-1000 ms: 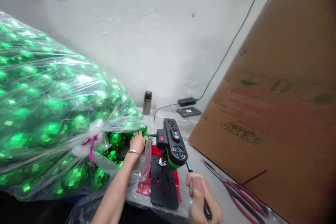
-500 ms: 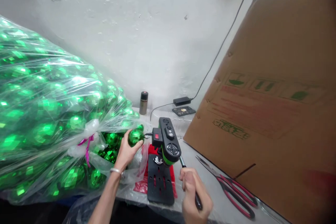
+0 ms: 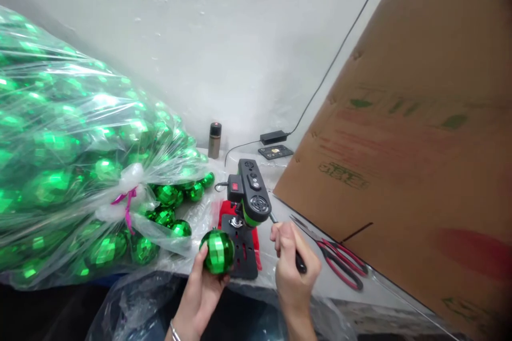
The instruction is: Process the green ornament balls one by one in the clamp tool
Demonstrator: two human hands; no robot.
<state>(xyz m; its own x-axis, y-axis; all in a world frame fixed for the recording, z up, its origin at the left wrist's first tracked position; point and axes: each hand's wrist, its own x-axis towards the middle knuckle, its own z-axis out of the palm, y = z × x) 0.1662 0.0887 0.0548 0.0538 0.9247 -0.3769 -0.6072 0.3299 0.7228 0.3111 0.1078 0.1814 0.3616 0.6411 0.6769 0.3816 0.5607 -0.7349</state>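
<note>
Two hands are seen nearest to the camera, kept apart from each other. The left hand (image 3: 200,293) is closed from below around a green faceted ball (image 3: 218,251), which is held up just in front of the black base plate (image 3: 242,250) of a small press drill (image 3: 248,197). A second ago this hand was reaching into the mouth of the plastic bag (image 3: 60,160), and half a second ago the ball was already gripped there; now it is carried out of the bag and brought close to the machine, so the picking step is judged as done and the ball seems ready to be placed under the drill head. The right hand (image 3: 290,266) is wrapped around the dark lever handle (image 3: 298,261) of the drill, as in the earlier pictures, and the lever does not appear pulled down yet.

Beside the drill, red-handled scissors (image 3: 340,264) are lying on the worktop (image 3: 320,287), in front of a big cardboard sheet (image 3: 420,144) that is leaned to the right. More green balls are spilled at the opening of the bag, which is tied with a pink ribbon (image 3: 126,202).

Farther back, near the white wall, a small brown bottle (image 3: 214,140) is standing, and a black power adapter (image 3: 274,137) with its cable is lying.
</note>
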